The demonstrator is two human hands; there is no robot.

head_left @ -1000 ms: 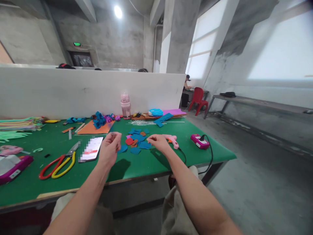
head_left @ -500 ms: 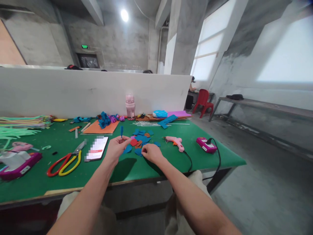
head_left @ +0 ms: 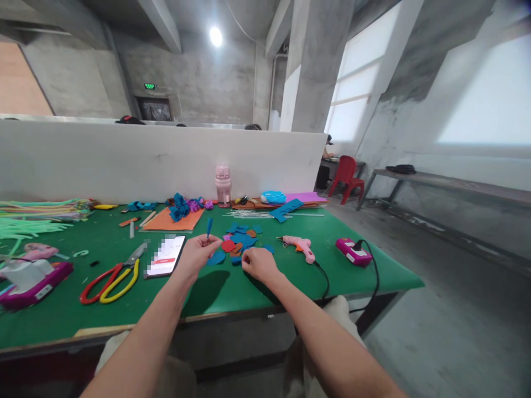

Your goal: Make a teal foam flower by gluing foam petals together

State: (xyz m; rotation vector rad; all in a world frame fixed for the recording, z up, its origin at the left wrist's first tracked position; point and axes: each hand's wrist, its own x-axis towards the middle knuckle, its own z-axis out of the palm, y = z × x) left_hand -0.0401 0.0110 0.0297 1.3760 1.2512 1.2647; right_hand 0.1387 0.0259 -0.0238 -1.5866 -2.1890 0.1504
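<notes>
My left hand (head_left: 198, 254) is closed in a pinch and holds a narrow blue rolled piece (head_left: 209, 227) that points upward. Under its fingertips lies a rounded blue cut piece (head_left: 217, 257). My right hand (head_left: 259, 263) rests low over the table with curled fingers, its fingertips closed at the edge of a small blue petal-shaped piece (head_left: 236, 260). Between and beyond both hands is a loose heap of cut pieces (head_left: 244, 239), mostly blue, with a red piece (head_left: 228, 245) and some brown ones. My right fingers partly hide the blue piece they touch.
A pink glue gun (head_left: 299, 246) lies right of my hands, its cord trailing off the table edge. Beyond it is a magenta power strip (head_left: 353, 252). To the left are a phone (head_left: 166, 257) and red-and-yellow-handled scissors (head_left: 114, 279). A pink bottle (head_left: 223, 185) stands at the back.
The view has tilted up slightly. My right fingertips have closed on the small blue piece, which now looks tilted. The left hand keeps hold of the rolled piece, which leans a little right.
</notes>
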